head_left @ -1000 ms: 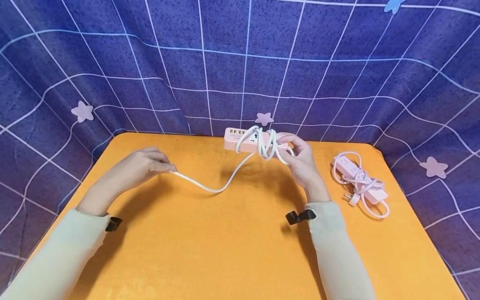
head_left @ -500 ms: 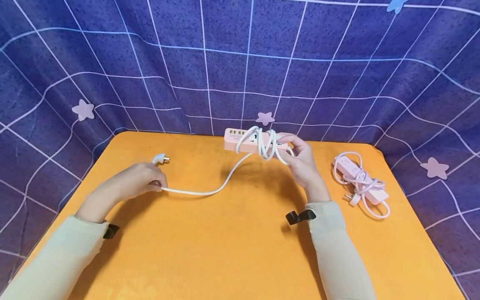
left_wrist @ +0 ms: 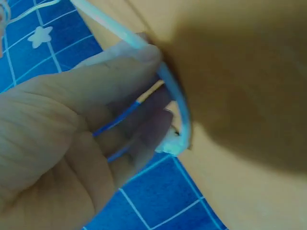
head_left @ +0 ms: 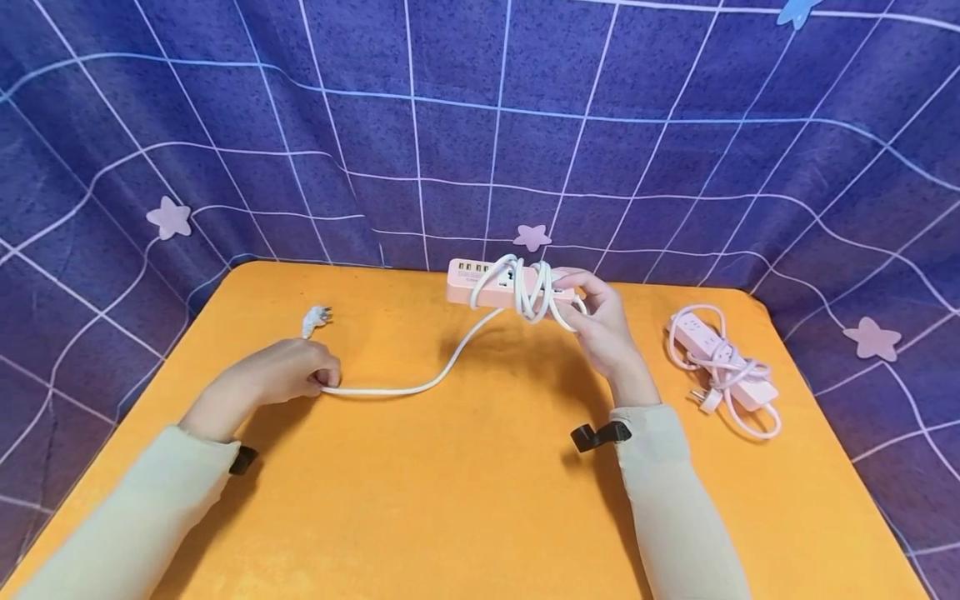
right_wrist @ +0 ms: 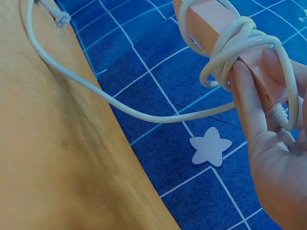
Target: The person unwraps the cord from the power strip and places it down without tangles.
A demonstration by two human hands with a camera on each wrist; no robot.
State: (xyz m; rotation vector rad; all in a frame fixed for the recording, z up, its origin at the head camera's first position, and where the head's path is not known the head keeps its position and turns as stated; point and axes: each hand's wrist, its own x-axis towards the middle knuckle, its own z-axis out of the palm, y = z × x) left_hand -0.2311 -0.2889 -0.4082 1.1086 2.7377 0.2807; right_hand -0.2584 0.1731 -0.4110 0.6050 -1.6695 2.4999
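Observation:
In the head view my right hand [head_left: 600,321] grips the right end of a pink power strip [head_left: 480,287], held up over the table's far side. White cord [right_wrist: 244,45] is wound round the strip in several loops, and my thumb and fingers hold it close beside them. A loose length of cord [head_left: 382,391] runs left to my left hand [head_left: 281,371], which pinches it between thumb and fingertips low over the table. Past those fingers the cord bends back to its white plug [head_left: 315,318], which lies behind the hand with its prongs pointing right.
A second pink power strip [head_left: 701,337], wrapped in its own cord, lies at the right of the orange table [head_left: 450,500]. Its plug [head_left: 708,400] rests beside it. A blue gridded curtain [head_left: 465,125] stands behind the table's far edge.
My left hand has gone from the cord's end near the plug to a point further along it, lower and nearer me. The plug has come into view behind it. My right hand stays put.

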